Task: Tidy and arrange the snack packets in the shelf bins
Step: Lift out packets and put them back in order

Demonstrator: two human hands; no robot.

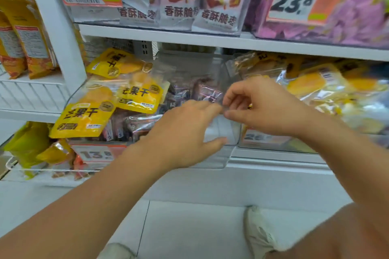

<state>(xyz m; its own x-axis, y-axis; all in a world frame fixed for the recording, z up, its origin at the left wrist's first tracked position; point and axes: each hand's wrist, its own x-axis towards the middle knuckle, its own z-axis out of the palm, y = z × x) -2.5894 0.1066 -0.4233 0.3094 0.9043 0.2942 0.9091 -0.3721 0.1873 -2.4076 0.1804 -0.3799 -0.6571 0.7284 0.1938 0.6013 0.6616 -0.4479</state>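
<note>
Both forearms fill the bottom of my view, reaching up from above a pale shoe [257,235] on the floor tiles. My left hand [185,132] stretches forward with fingers nearly straight and thumb spread, its fingertips meeting the right hand at the top edge of a clear bin [219,132] on the middle shelf. My right hand [263,107] has its fingers curled, thumb and forefinger pinched together at that bin edge, just below a small purple packet [208,93]; I cannot tell whether it grips the packet or the clear plastic. The purple packet lies among other dark ones inside the bin, right above and touching distance from both sets of fingertips. Yellow mango packets [84,115] are piled on the bin's left side, well left of my left hand. More yellow packets [315,84] sit in the neighbouring bin behind my right wrist. An orange price tag [96,154] hangs on the bin front, by my left forearm
</note>
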